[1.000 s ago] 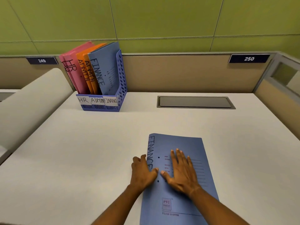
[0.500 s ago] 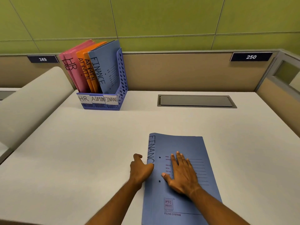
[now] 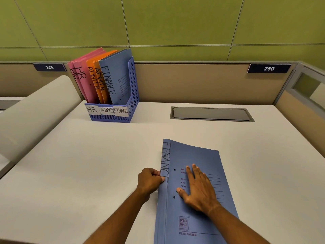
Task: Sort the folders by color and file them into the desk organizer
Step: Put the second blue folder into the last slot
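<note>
A blue folder marked FINANCE (image 3: pixel 195 213) lies flat on the white desk near the front edge. My left hand (image 3: pixel 149 180) pinches its left spine edge between curled fingers and thumb. My right hand (image 3: pixel 198 189) lies flat on the cover with straight fingers. At the back left stands the blue desk organizer (image 3: pixel 132 95), labelled HR, ADMIN and FINANCE. It holds pink HR folders (image 3: pixel 82 80), orange ADMIN folders (image 3: pixel 98 78) and one blue FINANCE folder (image 3: pixel 117 76), all upright and leaning left.
A grey cable hatch (image 3: pixel 211 114) is set into the desk (image 3: pixel 88 164) at the back centre. A beige partition with plates 249 and 250 closes the rear. A rounded white divider (image 3: pixel 35 110) rises on the left.
My left hand has slid from lying on the folder's edge to curling round and pinching its spine. My right hand stays flat on the cover.
</note>
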The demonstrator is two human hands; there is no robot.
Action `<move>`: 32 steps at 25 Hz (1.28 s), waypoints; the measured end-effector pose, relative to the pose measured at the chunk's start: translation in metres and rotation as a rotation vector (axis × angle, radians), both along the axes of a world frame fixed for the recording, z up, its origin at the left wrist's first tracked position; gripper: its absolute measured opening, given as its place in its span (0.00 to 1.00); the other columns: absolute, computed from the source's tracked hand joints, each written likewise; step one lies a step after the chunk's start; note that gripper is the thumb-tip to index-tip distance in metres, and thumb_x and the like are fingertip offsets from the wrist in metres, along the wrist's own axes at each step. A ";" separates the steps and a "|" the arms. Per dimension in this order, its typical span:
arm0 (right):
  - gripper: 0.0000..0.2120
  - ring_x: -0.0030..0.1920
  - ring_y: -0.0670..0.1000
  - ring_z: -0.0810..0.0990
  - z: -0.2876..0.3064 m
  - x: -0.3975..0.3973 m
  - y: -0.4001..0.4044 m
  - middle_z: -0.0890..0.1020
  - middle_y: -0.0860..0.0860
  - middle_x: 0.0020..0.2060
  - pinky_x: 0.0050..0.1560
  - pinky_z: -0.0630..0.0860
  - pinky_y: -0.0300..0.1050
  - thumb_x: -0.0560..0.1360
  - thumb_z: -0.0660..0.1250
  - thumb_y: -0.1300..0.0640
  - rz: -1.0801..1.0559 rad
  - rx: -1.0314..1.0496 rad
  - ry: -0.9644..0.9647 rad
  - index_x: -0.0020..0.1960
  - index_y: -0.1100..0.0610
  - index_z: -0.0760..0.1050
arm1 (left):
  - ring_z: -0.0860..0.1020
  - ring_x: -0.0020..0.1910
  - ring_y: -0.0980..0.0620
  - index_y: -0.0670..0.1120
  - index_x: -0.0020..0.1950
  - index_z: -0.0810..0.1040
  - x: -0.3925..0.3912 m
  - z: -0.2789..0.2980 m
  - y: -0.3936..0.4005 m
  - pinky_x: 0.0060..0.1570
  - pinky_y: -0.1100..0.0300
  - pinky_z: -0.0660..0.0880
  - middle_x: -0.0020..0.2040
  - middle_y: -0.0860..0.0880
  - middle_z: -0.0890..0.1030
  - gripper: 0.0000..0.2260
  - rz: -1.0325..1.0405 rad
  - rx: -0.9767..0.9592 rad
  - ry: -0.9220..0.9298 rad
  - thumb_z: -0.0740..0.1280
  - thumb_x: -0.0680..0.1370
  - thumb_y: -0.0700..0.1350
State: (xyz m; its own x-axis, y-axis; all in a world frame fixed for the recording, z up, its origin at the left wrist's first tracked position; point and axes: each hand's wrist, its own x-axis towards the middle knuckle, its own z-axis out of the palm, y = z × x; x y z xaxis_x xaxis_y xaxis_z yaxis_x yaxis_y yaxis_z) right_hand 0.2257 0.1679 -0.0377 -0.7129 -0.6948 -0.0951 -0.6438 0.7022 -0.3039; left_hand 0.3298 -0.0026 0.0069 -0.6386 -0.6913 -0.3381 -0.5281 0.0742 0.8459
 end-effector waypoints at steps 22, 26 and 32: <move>0.35 0.71 0.60 0.66 0.197 -0.056 -0.117 0.65 0.60 0.73 0.66 0.68 0.58 0.71 0.64 0.44 0.063 -0.589 0.517 0.75 0.56 0.61 | 0.81 0.46 0.50 0.45 0.53 0.80 0.024 0.129 -0.078 0.50 0.56 0.79 0.48 0.49 0.82 0.09 0.164 -0.321 0.386 0.72 0.74 0.43; 0.31 0.69 0.61 0.67 0.236 -0.070 -0.154 0.66 0.60 0.72 0.65 0.68 0.57 0.73 0.65 0.51 0.060 -0.663 0.573 0.74 0.57 0.62 | 0.80 0.46 0.50 0.44 0.54 0.80 0.036 0.142 -0.108 0.51 0.55 0.78 0.50 0.48 0.82 0.10 0.206 -0.376 0.445 0.73 0.74 0.43; 0.25 0.63 0.60 0.73 0.273 -0.078 -0.217 0.75 0.58 0.65 0.61 0.69 0.55 0.74 0.64 0.59 0.145 -0.684 0.630 0.71 0.59 0.67 | 0.78 0.42 0.57 0.48 0.51 0.77 0.048 0.158 -0.166 0.53 0.52 0.77 0.46 0.52 0.79 0.08 0.245 -0.406 0.506 0.72 0.74 0.43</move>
